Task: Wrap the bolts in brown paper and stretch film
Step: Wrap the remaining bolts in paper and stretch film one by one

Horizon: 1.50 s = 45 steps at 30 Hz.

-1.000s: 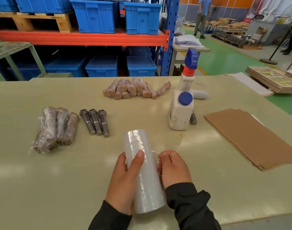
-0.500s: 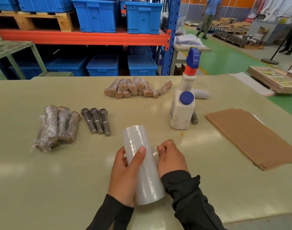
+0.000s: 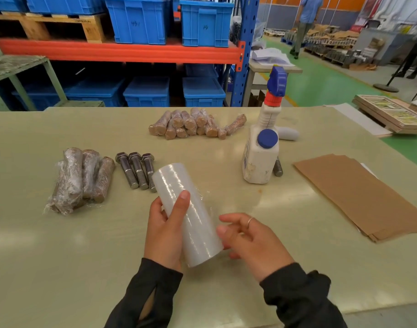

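Left hand [image 3: 163, 233] grips stretch film roll [image 3: 187, 214] centre table; right hand [image 3: 250, 240] loose, fingers uncurled beside roll. Bare bolts [image 3: 137, 170] at eleven o'clock. Find film edge with fingernail, peel slowly, keep roll steady.

bare table [image 3: 261, 204] ahead; spray bottle [image 3: 261, 150] blocks the far right.

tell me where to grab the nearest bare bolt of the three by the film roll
Pinch the bare bolt at its hex head, coming from above at the far end. Its threaded end runs behind the stretch film roll in the left hand; its neighbour crowds its left side.
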Tool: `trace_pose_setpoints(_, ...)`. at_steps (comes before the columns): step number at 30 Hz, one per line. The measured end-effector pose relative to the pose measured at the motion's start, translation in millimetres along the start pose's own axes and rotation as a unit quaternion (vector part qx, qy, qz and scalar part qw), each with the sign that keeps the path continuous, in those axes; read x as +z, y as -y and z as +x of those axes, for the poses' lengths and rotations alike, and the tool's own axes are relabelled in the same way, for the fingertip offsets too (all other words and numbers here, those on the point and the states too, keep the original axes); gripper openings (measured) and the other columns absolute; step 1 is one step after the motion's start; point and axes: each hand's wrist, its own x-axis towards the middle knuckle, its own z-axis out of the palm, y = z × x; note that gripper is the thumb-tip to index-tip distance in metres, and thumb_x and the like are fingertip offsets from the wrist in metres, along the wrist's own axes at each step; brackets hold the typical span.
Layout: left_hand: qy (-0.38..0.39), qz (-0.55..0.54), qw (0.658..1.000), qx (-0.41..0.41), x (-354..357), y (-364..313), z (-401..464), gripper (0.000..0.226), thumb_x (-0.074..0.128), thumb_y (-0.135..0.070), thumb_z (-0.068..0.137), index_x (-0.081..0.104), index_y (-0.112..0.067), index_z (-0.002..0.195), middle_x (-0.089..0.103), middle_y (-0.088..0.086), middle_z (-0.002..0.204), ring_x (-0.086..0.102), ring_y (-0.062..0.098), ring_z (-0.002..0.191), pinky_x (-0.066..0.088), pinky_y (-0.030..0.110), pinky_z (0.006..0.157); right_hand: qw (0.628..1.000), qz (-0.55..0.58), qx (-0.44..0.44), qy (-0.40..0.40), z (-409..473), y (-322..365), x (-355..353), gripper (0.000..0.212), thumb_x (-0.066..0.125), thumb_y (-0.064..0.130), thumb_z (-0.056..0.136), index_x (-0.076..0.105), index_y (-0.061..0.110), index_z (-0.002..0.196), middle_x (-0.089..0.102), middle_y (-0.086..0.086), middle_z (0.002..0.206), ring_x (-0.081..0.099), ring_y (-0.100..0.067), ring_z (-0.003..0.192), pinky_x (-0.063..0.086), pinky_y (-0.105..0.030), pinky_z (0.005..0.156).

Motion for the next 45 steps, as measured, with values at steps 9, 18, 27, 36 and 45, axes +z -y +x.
trace_pose_setpoints(9,-0.020,-0.011,0.999,-0.026,7.3,5.4,8.2,0.077,0.069,-0.056,0.046,0.052,-0.023,0.114,0.065,0.006,0.104,0.065,0.024,0.091,0.053,0.039,0.074,0.997,0.051,-0.018,-0.053,-1.9,-8.5,5.8,0.018,0.068,0.009,0.081,0.070,0.023,0.070,0.067,0.009,0.058,0.063,-0.005,0.055,0.052,-0.018,0.058)
trace_pose_setpoints(18,-0.030,-0.022,0.997,-0.073,6.0,8.7,13.9,0.038,0.065,-0.045,0.077,0.056,-0.021,0.106,0.066,0.007,0.100,0.066,0.023,0.086,0.052,0.033,0.066,0.961,-0.202,-0.130,-0.139,1.9,-17.9,10.4,0.026,0.058,0.024,0.086,0.053,0.036,0.064,0.059,0.015,0.059,0.057,0.000,0.066,0.042,-0.007,0.062)
trace_pose_setpoints(27,0.016,-0.060,0.986,-0.153,3.3,5.8,10.3,0.053,0.064,-0.050,0.075,0.056,-0.017,0.116,0.066,0.015,0.109,0.064,0.031,0.094,0.053,0.045,0.081,0.976,0.148,0.111,-0.118,15.8,-5.5,-2.9,0.018,0.040,0.018,0.097,0.056,0.019,0.088,0.061,-0.006,0.083,0.059,-0.017,0.065,0.052,-0.028,0.062)
trace_pose_setpoints(36,0.192,-0.114,0.946,-0.234,6.8,-2.3,-8.1,0.055,0.065,-0.046,0.052,0.068,-0.012,0.096,0.070,0.013,0.079,0.068,0.025,0.063,0.055,0.033,0.052,0.990,0.103,0.068,-0.062,31.2,23.0,1.8,0.032,0.047,0.043,0.092,0.061,0.016,0.082,0.061,0.005,0.064,0.056,-0.003,0.041,0.043,-0.018,0.037)
trace_pose_setpoints(45,0.189,-0.170,0.926,-0.279,8.6,-4.0,-4.2,0.054,0.056,-0.052,0.067,0.071,-0.007,0.093,0.070,0.012,0.090,0.068,0.023,0.064,0.056,0.031,0.054,0.964,-0.166,-0.095,-0.186,42.6,10.2,-6.0,0.025,0.047,0.032,0.095,0.054,0.026,0.072,0.054,0.008,0.054,0.049,-0.004,0.054,0.037,-0.006,0.054)
